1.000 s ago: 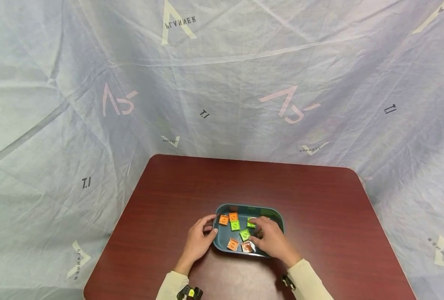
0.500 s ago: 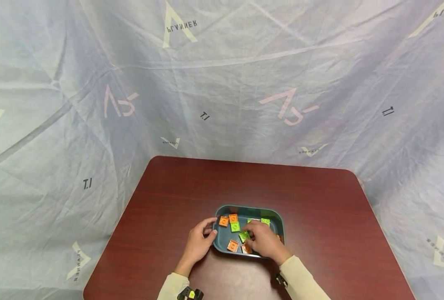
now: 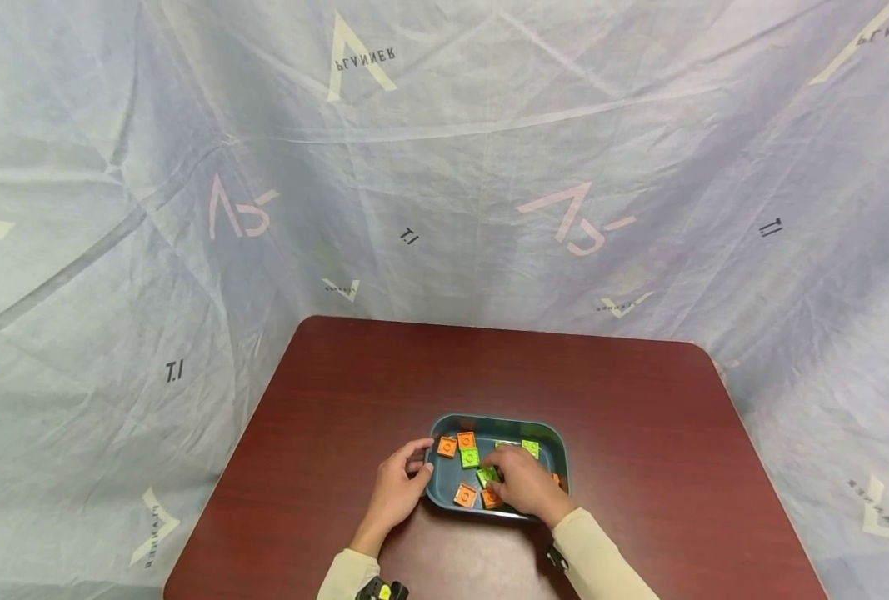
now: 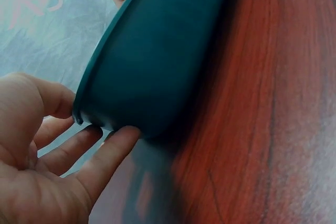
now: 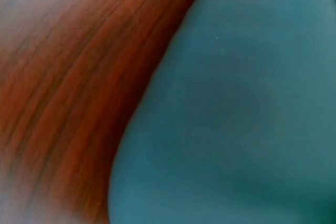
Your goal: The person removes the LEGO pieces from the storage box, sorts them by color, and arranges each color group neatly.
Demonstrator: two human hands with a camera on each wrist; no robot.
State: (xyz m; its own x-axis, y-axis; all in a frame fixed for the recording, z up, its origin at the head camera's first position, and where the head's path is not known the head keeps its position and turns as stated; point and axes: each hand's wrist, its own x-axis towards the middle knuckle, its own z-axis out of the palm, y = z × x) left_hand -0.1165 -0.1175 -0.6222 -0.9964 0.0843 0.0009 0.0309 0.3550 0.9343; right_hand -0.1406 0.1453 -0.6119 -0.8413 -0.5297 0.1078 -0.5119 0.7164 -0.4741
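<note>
A dark teal tray (image 3: 451,419) lies on the table with several square green and orange toy bricks in it. My left hand (image 3: 395,487) holds the tray's left end; the left wrist view has its thumb against the outer wall (image 4: 152,66) and a finger at the rim. Inside the tray, my right hand (image 3: 526,483) bends its thumb and index finger around a green toy brick (image 3: 485,477). Close below its thumb lies an orange toy brick (image 3: 491,498). The right wrist view takes in only the tray's wall (image 5: 226,108) and the table, not the fingers.
Two orange bricks and a green brick (image 3: 470,457) sit together at the tray's left, with another orange brick (image 3: 465,496) near the front wall. A green brick (image 3: 530,449) lies at the back right. Printed fabric (image 3: 444,183) hangs behind the reddish-brown table (image 3: 369,367).
My right hand has moved left within the tray, from the right-hand bricks onto the middle green one, uncovering a green brick at the back right. My left hand has stayed at the tray's end.
</note>
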